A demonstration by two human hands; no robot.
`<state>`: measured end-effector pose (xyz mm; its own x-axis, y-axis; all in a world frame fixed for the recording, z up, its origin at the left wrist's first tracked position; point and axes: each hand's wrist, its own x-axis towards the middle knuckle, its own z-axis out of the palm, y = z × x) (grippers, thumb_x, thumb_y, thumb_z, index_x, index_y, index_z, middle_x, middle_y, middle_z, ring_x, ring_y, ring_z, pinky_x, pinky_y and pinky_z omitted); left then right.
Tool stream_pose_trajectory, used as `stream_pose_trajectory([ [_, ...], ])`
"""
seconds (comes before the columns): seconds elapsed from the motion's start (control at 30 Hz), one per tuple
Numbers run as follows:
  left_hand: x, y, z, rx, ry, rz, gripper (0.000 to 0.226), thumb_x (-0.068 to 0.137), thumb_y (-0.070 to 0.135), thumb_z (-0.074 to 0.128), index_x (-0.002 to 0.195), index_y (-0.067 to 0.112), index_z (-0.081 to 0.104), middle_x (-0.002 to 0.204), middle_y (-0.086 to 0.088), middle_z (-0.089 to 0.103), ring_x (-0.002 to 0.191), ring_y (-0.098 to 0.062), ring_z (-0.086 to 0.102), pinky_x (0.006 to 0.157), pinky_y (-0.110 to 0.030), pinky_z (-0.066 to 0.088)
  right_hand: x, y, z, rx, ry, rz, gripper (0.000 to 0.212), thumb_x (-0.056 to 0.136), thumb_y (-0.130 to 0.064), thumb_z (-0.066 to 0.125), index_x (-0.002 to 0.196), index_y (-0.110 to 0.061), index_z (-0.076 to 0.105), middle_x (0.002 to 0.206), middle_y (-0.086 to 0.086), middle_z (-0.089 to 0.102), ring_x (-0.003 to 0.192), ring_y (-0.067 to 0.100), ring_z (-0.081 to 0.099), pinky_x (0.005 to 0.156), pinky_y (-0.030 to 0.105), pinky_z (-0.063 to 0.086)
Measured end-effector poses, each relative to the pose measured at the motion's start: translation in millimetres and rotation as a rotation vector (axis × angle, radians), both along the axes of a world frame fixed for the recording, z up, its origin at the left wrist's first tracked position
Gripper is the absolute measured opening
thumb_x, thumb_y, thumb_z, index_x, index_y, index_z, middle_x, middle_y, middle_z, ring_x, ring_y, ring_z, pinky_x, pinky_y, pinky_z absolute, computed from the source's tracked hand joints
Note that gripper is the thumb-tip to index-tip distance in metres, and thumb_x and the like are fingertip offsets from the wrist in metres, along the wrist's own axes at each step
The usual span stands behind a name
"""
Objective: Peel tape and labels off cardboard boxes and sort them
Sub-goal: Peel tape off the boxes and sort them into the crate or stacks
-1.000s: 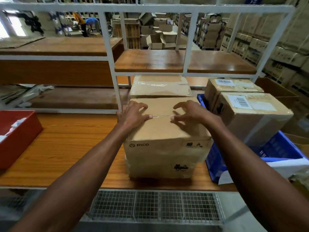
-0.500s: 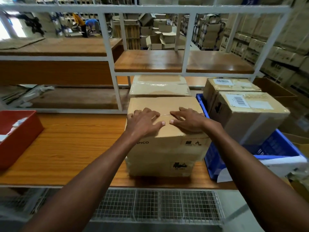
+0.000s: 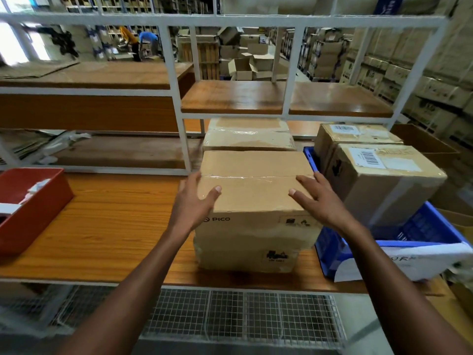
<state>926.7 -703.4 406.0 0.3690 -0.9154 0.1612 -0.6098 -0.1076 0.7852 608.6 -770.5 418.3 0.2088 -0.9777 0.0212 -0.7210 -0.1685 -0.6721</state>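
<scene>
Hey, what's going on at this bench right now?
A person stands at a wooden workbench with a taped cardboard box marked PICO in front of them. The left hand is at the box's left top edge and the right hand at its right top edge, fingers straight, no grip on anything. The clear tape across the top seam is not yet peeled. A red bin sits to the left, and labelled boxes sit in a blue crate to the right.

Plain brown box (image 3: 252,193) (black print) between the grips; orange woodgrain tabletop (image 3: 115,226); red bin (image 3: 38,208) left, blue crate (image 3: 430,226) right.
</scene>
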Motion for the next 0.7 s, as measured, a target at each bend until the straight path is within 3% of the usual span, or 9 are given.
stream_pose_trajectory([
  [0.13, 0, 7, -6, 0.086, 0.534, 0.005, 0.054, 0.096, 0.056, 0.062, 0.139, 0.025, 0.055, 0.132, 0.002, 0.066, 0.111, -0.016, 0.065, 0.081, -0.036, 0.055, 7, 1, 2, 0.057, -0.166, -0.138, 0.095, 0.089, -0.061, 0.070, 0.163, -0.026, 0.023, 0.166, 0.005, 0.030, 0.147, 0.027, 0.038, 0.113, 0.045, 0.038],
  [0.3, -4, 19, 18, -0.033, 0.638, -0.107, 0.036, 0.102, 0.046, 0.054, 0.130, 0.028, 0.065, 0.116, 0.000, 0.074, 0.103, -0.018, 0.070, 0.074, -0.032, 0.052, 7, 5, 11, 0.085, -0.296, -0.183, 0.080, 0.091, -0.053, 0.073, 0.159, -0.032, 0.036, 0.165, 0.003, 0.035, 0.145, 0.027, 0.042, 0.115, 0.049, 0.041],
  [0.37, -4, 23, 40, -0.132, 0.615, -0.148, 0.045, 0.105, 0.054, 0.040, 0.136, 0.031, 0.063, 0.122, 0.004, 0.071, 0.105, -0.009, 0.066, 0.077, -0.029, 0.048, 5, 3, 14, 0.118, -0.382, -0.225, 0.075, 0.090, -0.055, 0.072, 0.155, -0.034, 0.041, 0.161, 0.004, 0.040, 0.137, 0.027, 0.050, 0.105, 0.050, 0.050],
  [0.43, -3, 25, 69, -0.207, 0.573, -0.208, 0.052, 0.109, 0.051, 0.023, 0.149, 0.031, 0.050, 0.137, 0.009, 0.060, 0.112, 0.001, 0.057, 0.079, -0.024, 0.044, 4, 1, 15, 0.161, -0.471, -0.244, 0.071, 0.091, -0.056, 0.069, 0.153, -0.032, 0.044, 0.148, 0.004, 0.053, 0.120, 0.023, 0.061, 0.087, 0.040, 0.054],
  [0.53, 5, 15, 116, -0.245, 0.384, -0.369, 0.047, 0.111, 0.042, 0.025, 0.154, 0.030, 0.042, 0.138, 0.014, 0.055, 0.112, 0.010, 0.058, 0.081, -0.017, 0.048, 9, 0, 8, 0.238, -0.658, -0.174, 0.061, 0.096, -0.055, 0.063, 0.145, -0.019, 0.053, 0.122, 0.009, 0.069, 0.096, 0.023, 0.072, 0.072, 0.036, 0.056],
  [0.6, 7, 3, 143, -0.214, 0.232, -0.460, 0.053, 0.102, 0.048, 0.037, 0.153, 0.034, 0.042, 0.146, 0.008, 0.054, 0.119, 0.001, 0.058, 0.094, -0.028, 0.049, 20, 2, -1, 0.282, -0.787, -0.094, 0.055, 0.100, -0.051, 0.058, 0.132, -0.007, 0.061, 0.114, 0.018, 0.072, 0.087, 0.028, 0.071, 0.066, 0.035, 0.057],
  [0.7, -4, -14, 170, -0.152, 0.018, -0.467, 0.058, 0.098, 0.052, 0.043, 0.154, 0.041, 0.036, 0.150, -0.002, 0.051, 0.121, -0.018, 0.057, 0.102, -0.052, 0.048, 38, 11, -13, 0.285, -0.898, -0.068, 0.055, 0.101, -0.050, 0.055, 0.126, -0.001, 0.063, 0.106, 0.017, 0.070, 0.087, 0.032, 0.067, 0.071, 0.040, 0.057],
])
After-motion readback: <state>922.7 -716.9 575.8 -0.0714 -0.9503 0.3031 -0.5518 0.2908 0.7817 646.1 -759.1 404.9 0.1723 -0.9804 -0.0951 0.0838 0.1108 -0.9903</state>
